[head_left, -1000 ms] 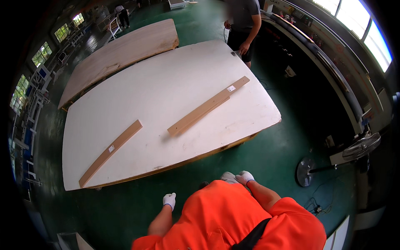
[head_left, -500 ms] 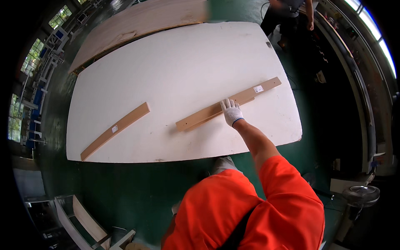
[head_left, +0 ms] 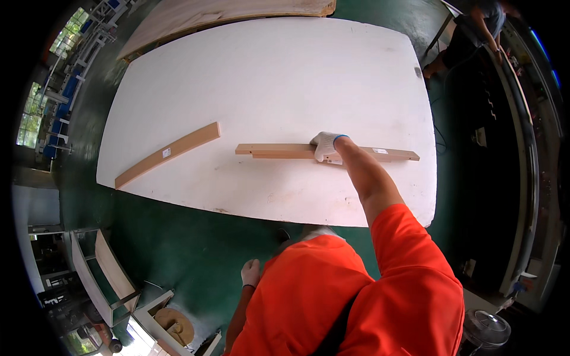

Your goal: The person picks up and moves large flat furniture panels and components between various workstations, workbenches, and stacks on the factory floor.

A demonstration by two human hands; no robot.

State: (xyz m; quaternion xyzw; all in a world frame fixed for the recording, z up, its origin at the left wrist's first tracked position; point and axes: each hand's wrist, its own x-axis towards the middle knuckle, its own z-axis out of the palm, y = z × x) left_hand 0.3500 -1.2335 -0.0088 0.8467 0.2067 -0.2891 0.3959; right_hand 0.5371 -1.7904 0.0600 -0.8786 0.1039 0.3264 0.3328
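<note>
Right hand [head_left: 325, 146], gloved, is clamping the wooden strip [head_left: 279, 151] near mid-length, lying across the white table [head_left: 267, 77]; gripping centrally is keeping it balanced. Left hand [head_left: 250, 273] is hanging free, fingers loose, holding nothing

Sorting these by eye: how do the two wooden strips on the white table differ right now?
The right strip lies level across the picture, while the left strip slants, its left end nearer the table's front edge. The gloved right hand grips the right strip; the left strip lies untouched, and the left hand hangs below the table. The right strip looks longer. Both are pale wood, each with a small white label.
</note>
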